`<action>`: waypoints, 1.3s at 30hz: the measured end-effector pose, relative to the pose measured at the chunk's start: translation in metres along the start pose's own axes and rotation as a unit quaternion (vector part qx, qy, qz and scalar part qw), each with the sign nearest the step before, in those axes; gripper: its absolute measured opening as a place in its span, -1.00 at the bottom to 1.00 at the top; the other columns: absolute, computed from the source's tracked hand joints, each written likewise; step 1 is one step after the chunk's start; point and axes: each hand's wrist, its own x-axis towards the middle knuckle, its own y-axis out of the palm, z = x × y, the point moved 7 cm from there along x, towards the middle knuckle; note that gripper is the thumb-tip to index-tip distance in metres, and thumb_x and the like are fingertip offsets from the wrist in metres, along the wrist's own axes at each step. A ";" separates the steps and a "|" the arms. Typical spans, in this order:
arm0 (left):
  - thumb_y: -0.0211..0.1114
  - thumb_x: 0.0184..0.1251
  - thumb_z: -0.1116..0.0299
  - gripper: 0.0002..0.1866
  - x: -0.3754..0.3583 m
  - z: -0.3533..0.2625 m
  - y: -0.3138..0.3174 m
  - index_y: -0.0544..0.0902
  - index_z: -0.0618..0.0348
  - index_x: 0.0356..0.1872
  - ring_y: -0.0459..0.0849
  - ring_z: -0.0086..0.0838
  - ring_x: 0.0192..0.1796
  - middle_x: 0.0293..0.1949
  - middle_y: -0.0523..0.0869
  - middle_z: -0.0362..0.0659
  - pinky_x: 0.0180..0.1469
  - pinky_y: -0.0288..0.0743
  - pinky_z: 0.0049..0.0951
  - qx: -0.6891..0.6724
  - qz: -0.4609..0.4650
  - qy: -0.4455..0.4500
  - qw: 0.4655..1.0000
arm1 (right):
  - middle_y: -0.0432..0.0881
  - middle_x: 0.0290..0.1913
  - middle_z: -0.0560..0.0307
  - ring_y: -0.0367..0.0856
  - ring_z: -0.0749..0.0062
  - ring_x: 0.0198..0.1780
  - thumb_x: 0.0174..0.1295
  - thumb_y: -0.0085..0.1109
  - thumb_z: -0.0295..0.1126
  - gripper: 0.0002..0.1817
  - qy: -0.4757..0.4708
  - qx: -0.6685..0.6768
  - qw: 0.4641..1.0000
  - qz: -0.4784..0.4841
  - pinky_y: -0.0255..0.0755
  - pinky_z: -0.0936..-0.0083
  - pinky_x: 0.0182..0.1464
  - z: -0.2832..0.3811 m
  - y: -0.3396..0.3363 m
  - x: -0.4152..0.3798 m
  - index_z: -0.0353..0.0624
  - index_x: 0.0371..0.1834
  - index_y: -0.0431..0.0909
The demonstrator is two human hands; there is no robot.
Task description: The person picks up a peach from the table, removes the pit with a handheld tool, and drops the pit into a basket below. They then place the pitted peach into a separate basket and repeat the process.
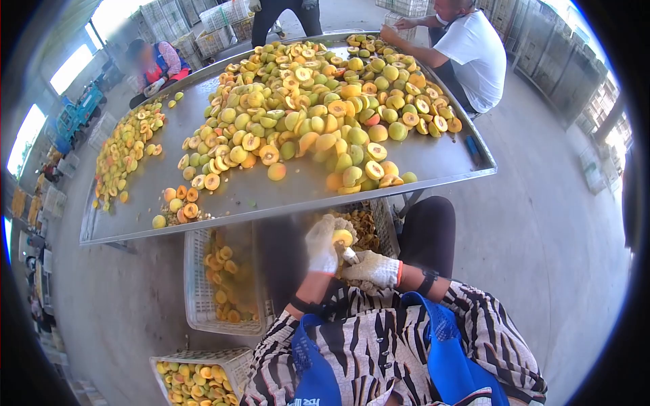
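My left hand [320, 245], in a dirty white knit glove, is closed around a cut yellow peach [342, 237] above my lap. My right hand [374, 268], gloved the same way, grips a small tool with a pale handle [350, 256] just below the fruit. The tool's working end is too small to make out. In front of both hands a metal table [284, 196] carries a big heap of whole and halved peaches [298, 115].
A white crate [196, 298] of peach halves stands left of my legs, a second crate [237, 365] nearer. A third crate [386, 227], with brownish scraps, sits under the table edge. A blue-handled object [472, 149] lies at the table's right. Co-workers sit at left [166, 61] and right [474, 57].
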 end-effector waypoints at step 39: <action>0.04 0.53 0.12 -0.68 0.013 0.021 -0.007 0.53 0.08 -0.39 0.66 -0.28 -0.31 -0.39 0.65 -0.14 -0.21 0.63 -0.29 -0.213 -0.025 -0.161 0.963 | 0.72 -0.29 0.00 0.71 0.10 -0.22 0.18 0.24 -0.16 -0.71 -0.070 -0.324 0.931 -0.153 0.53 0.27 -0.17 0.020 -0.008 0.002 -0.08 -0.14 0.61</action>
